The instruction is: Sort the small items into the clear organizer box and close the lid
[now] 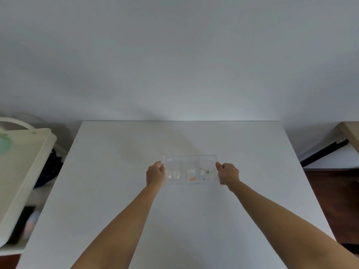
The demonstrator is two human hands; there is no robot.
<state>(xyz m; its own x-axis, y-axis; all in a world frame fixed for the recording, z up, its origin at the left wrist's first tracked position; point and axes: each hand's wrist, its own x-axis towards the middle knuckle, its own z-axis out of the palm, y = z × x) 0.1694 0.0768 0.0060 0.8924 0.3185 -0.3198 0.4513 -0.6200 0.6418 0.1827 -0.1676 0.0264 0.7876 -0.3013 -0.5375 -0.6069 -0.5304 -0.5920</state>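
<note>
A clear organizer box (190,159) with three compartments lies on the white table (116,171), a little past its middle. My left hand (156,173) grips the box's left end and my right hand (228,173) grips its right end. Two small round clear items (172,174) sit in the left compartment. Small white and orange pieces (192,176) lie in the middle one. The right compartment holds a barcode label (206,172) and tiny red bits. I cannot tell whether the lid is down.
A cream plastic case (21,171) stands off the table's left edge, with dark clutter below it. A wooden board (349,133) and a black bar (322,152) sit past the right edge. A plain wall rises behind the table.
</note>
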